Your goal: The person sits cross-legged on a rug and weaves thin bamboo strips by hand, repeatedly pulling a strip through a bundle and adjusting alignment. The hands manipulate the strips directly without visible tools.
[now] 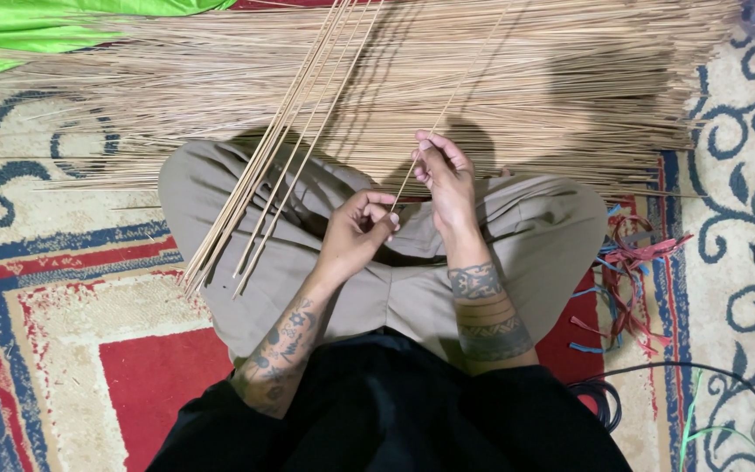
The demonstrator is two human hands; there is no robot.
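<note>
You pinch one thin stick [430, 144] between the fingers of your right hand [447, 179], above your crossed legs [412, 262]; your left hand [356, 232] curls near its lower end, probably steadying it. Beyond your legs lies the stick pile [500, 87]; a few sorted sticks [281, 157] lean across your left knee.

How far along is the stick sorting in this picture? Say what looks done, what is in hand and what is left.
Looks done: a small bundle of thin sticks lies set apart across the left knee. In hand: the left hand and right hand pinch a single stick between them. Left: the large pile of sticks on the patterned carpet ahead, far bigger than the bundle, so the work appears at an early stage.
</note>
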